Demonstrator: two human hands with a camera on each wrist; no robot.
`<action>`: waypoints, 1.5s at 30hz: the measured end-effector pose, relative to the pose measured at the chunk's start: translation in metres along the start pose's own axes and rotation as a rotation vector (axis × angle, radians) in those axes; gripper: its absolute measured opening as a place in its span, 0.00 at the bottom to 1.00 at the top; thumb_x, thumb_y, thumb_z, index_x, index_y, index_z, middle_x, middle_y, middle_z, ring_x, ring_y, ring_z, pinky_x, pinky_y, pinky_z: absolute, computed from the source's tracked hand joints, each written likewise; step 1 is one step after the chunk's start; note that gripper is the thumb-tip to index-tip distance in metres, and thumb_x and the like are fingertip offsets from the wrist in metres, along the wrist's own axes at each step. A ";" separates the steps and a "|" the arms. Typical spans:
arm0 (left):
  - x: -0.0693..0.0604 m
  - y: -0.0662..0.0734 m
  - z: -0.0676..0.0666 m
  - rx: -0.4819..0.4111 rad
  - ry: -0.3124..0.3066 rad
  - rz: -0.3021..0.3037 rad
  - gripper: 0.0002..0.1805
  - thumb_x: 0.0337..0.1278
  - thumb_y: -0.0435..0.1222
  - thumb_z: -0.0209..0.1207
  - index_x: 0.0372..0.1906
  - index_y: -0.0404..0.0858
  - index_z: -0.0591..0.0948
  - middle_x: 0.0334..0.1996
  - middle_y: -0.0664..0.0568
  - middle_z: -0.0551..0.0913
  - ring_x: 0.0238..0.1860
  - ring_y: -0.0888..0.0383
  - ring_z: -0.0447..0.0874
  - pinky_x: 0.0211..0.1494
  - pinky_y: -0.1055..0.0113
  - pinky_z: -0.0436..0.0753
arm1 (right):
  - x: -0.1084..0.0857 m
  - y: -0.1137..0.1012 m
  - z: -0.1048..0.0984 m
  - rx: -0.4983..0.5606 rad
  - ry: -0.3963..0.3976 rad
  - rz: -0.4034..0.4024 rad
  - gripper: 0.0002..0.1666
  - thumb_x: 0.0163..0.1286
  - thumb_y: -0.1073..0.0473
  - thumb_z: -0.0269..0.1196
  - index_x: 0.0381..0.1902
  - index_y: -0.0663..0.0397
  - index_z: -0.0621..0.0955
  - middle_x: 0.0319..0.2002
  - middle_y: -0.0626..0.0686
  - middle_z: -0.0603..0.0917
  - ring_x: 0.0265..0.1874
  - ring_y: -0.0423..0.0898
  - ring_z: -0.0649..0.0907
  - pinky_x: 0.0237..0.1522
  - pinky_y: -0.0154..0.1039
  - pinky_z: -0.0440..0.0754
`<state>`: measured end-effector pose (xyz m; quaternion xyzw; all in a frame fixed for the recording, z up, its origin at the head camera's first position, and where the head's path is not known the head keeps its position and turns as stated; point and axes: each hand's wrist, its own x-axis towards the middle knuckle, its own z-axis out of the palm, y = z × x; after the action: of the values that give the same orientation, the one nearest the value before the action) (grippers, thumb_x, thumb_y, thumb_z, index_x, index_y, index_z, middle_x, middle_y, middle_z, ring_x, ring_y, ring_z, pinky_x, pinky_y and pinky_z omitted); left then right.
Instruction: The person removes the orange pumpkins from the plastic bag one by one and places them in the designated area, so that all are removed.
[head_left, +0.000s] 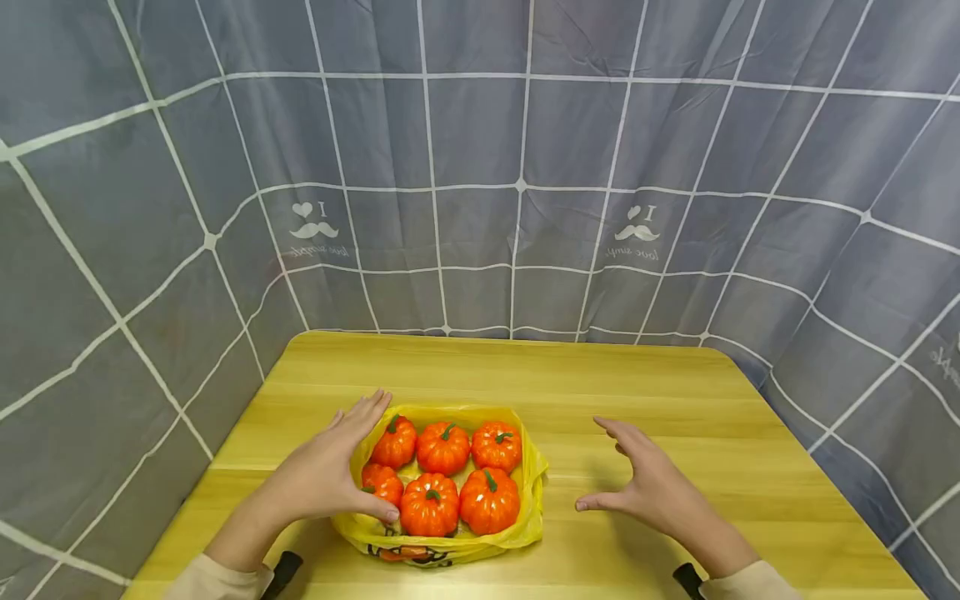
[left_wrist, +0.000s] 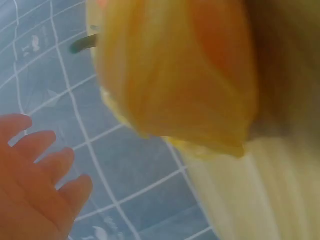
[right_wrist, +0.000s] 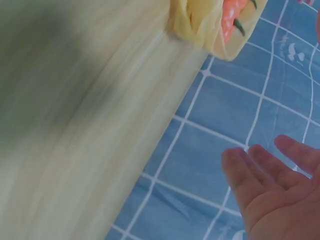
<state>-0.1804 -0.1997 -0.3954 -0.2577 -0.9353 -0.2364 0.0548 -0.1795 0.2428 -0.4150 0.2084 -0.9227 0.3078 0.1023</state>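
Note:
Several shiny orange pumpkins [head_left: 430, 504] with green stems sit in two rows inside a yellow plastic bag [head_left: 528, 467] whose mouth is spread wide. In the head view my left hand [head_left: 326, 471] is over the bag's left side, fingers extended and thumb apart, near the front left pumpkin [head_left: 381, 482]. The left wrist view shows the bag's side [left_wrist: 175, 85] close up, apart from the fingers [left_wrist: 57, 165]. To the right of the bag, my right hand [head_left: 648, 483] hovers above the table with its fingers spread and nothing held.
The yellow wood-grain table [head_left: 585, 375] has rounded far corners. A grey curtain [head_left: 480, 225] with white grid lines surrounds its back and sides. Dark straps [head_left: 283, 573] show at both wrists, beside beige sleeves [head_left: 750, 583].

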 end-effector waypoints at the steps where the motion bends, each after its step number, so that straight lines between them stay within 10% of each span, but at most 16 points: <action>1: 0.000 -0.002 0.000 -0.032 -0.004 -0.003 0.78 0.23 0.69 0.76 0.82 0.41 0.50 0.80 0.45 0.48 0.77 0.39 0.48 0.74 0.37 0.49 | 0.002 -0.001 0.002 0.032 0.004 -0.001 0.65 0.39 0.36 0.82 0.71 0.59 0.70 0.64 0.62 0.75 0.57 0.62 0.78 0.54 0.57 0.81; 16: -0.025 -0.036 0.024 -0.267 -0.082 -0.093 0.78 0.25 0.63 0.79 0.81 0.35 0.49 0.77 0.31 0.48 0.75 0.28 0.45 0.71 0.32 0.51 | 0.014 -0.018 0.047 0.385 -0.086 -0.031 0.57 0.44 0.47 0.84 0.70 0.60 0.71 0.65 0.61 0.74 0.60 0.64 0.76 0.59 0.49 0.79; 37: -0.030 -0.043 0.032 -0.280 -0.108 -0.098 0.77 0.24 0.62 0.80 0.77 0.25 0.53 0.76 0.27 0.48 0.75 0.28 0.46 0.70 0.35 0.51 | 0.023 -0.037 0.093 0.534 -0.182 -0.025 0.55 0.46 0.53 0.83 0.68 0.66 0.71 0.59 0.61 0.78 0.59 0.60 0.78 0.60 0.48 0.78; 45: -0.029 -0.047 0.035 -0.264 -0.104 -0.105 0.77 0.23 0.65 0.78 0.77 0.26 0.54 0.77 0.29 0.48 0.75 0.29 0.47 0.70 0.35 0.53 | 0.024 -0.041 0.100 0.442 -0.186 0.013 0.55 0.46 0.47 0.83 0.68 0.64 0.72 0.61 0.59 0.78 0.56 0.55 0.81 0.59 0.46 0.79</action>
<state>-0.1782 -0.2320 -0.4517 -0.2252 -0.9098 -0.3463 -0.0407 -0.1889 0.1438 -0.4646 0.2473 -0.8398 0.4823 -0.0332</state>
